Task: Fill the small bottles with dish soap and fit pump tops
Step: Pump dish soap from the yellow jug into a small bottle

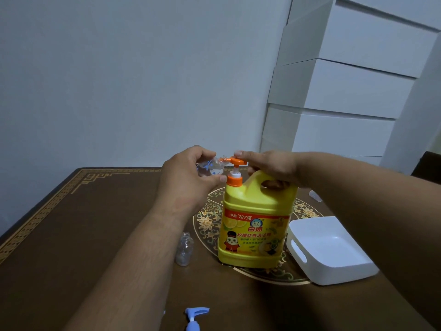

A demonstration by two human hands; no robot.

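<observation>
A big yellow dish soap jug (257, 225) with an orange pump (235, 163) stands on the table's middle. My left hand (188, 173) grips a small clear bottle (211, 167) with blue print, tilted with its mouth at the pump's spout. My right hand (272, 166) lies over the jug's handle with a finger pressing on the pump head. A second small clear bottle (184, 249) stands upright left of the jug, without a top. A light blue pump top (194, 317) lies at the table's near edge.
A white plastic tray (334, 268) sits right of the jug, with nothing in it. A small translucent cap (315, 195) lies behind my right forearm. The brown table (83, 235) has a gold border. White stacked boxes (338, 96) stand at the back right.
</observation>
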